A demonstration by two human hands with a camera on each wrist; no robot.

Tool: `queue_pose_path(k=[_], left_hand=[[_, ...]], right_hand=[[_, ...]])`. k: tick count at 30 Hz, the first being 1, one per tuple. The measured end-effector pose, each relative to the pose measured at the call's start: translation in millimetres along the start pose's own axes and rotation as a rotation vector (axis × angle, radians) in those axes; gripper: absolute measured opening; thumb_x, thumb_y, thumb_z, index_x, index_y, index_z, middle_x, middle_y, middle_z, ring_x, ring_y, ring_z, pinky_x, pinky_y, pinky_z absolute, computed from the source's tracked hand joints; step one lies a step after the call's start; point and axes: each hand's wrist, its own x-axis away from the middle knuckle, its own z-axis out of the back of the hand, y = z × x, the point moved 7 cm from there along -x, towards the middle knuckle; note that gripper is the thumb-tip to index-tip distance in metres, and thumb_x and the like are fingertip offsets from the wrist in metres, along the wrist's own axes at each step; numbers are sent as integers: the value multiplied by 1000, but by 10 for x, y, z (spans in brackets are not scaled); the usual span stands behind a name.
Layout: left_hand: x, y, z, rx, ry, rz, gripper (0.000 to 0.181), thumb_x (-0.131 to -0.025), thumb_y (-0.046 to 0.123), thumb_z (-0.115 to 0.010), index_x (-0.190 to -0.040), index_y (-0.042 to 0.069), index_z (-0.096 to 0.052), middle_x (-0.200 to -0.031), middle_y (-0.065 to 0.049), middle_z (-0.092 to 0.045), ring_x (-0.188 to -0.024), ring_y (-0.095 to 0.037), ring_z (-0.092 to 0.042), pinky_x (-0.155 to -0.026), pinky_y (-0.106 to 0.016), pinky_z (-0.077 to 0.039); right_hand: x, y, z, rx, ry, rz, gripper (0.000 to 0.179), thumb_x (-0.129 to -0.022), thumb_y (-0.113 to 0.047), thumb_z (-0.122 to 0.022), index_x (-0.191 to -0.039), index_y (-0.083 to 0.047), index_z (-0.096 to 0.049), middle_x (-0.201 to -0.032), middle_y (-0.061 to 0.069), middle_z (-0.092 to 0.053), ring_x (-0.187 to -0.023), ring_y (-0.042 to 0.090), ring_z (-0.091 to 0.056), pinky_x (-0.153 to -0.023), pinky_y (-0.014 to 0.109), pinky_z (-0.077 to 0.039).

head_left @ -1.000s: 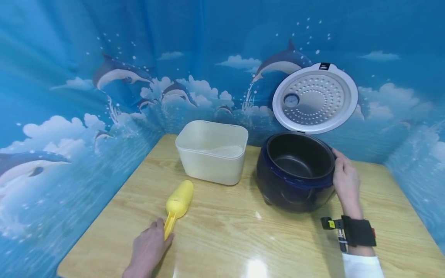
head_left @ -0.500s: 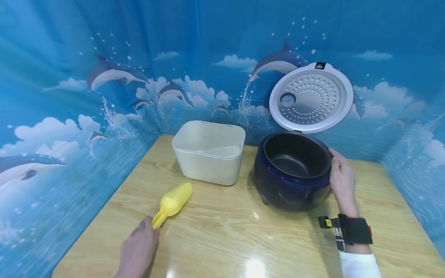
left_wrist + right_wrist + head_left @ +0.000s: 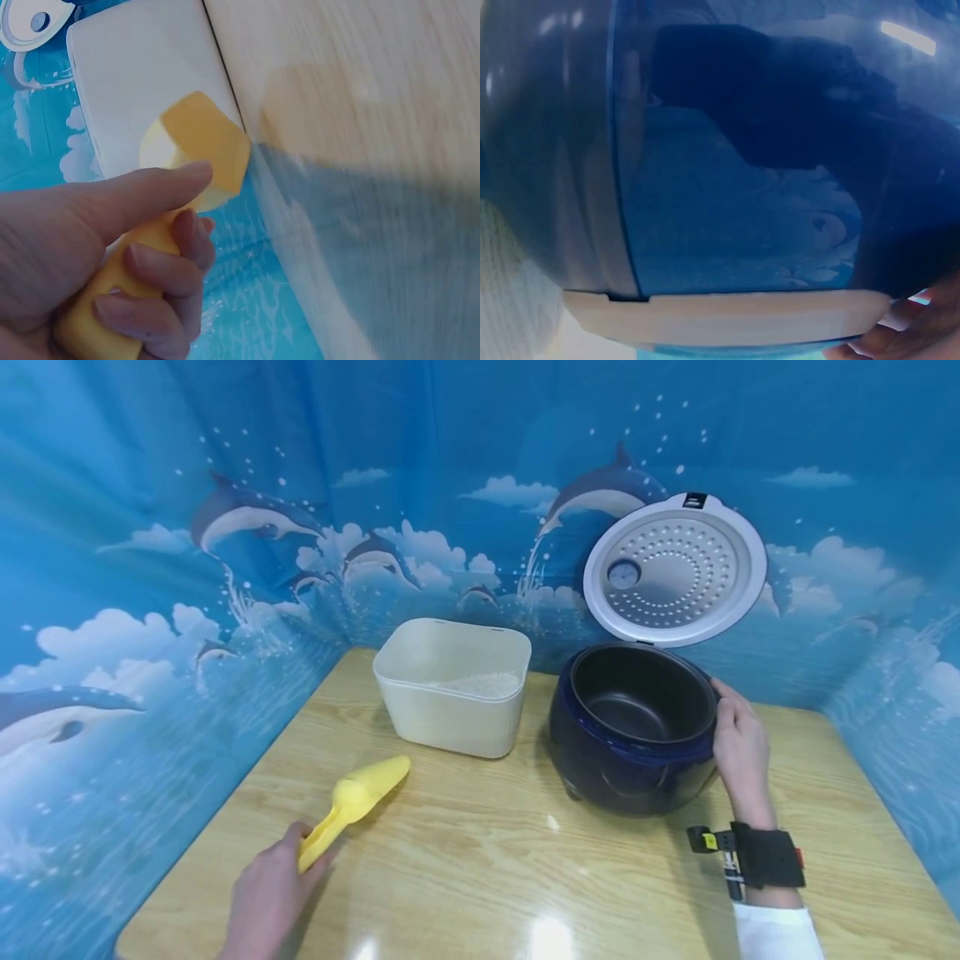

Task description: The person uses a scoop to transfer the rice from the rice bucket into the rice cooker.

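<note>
A yellow scoop (image 3: 367,789) is gripped by its handle in my left hand (image 3: 266,893), its bowl pointing up and to the right above the table, with a shadow beneath it. In the left wrist view my thumb lies along the scoop (image 3: 206,142) and the other fingers curl round the handle. My right hand (image 3: 742,747) rests against the right side of a dark blue rice cooker (image 3: 633,781), fingertips at its rim. The right wrist view shows mostly the glossy cooker body (image 3: 742,225), with fingers (image 3: 915,330) in the lower right corner.
A cream rectangular container (image 3: 453,722) holding white grains (image 3: 487,685) stands left of the cooker. The cooker's silver lid (image 3: 675,572) is raised. Behind the wooden table (image 3: 465,860) hangs a blue dolphin-print curtain (image 3: 450,460).
My left hand has drawn the scoop left and toward me and turned it, so that its bowl now shows more from the side. The right hand stays at the cooker.
</note>
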Motion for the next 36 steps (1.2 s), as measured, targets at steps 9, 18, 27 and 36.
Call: queue_pose_path(k=[9, 18, 27, 36], left_hand=[[-46, 25, 320, 70, 195, -107, 33, -82, 18, -84, -106, 3, -68, -59, 4, -44, -53, -15, -39, -47, -33, -30], [-311, 185, 751, 62, 233, -219, 37, -81, 15, -85, -109, -2, -69, -64, -3, -58, -47, -13, -38, -44, -28, -30], [-639, 447, 1140, 60, 317, -289, 44, -84, 18, -84, -119, -1, -64, -80, -22, -69, -46, -13, -44, -42, -28, -32], [-1086, 812, 1178, 78, 257, -345, 37, -96, 30, -71, -112, -3, -71, -77, -12, -64, -59, -20, -51, -54, -32, -37]], right_hand=[[-6, -1, 13, 9, 17, -2, 54, -108, -26, -22, -151, -4, -45, -156, 21, -41, -146, 44, -32, -118, 58, -22], [-10, -6, 11, 12, 28, 17, 53, -109, -25, -21, -151, -3, -45, -156, 22, -41, -145, 44, -33, -118, 57, -23], [33, -25, 12, 3, 42, 19, 52, -110, -26, -24, -149, -3, -48, -154, 21, -44, -145, 43, -34, -117, 58, -25], [17, -14, 6, 12, 39, 21, 51, -110, -24, -24, -149, -2, -48, -154, 22, -44, -144, 43, -35, -116, 59, -25]])
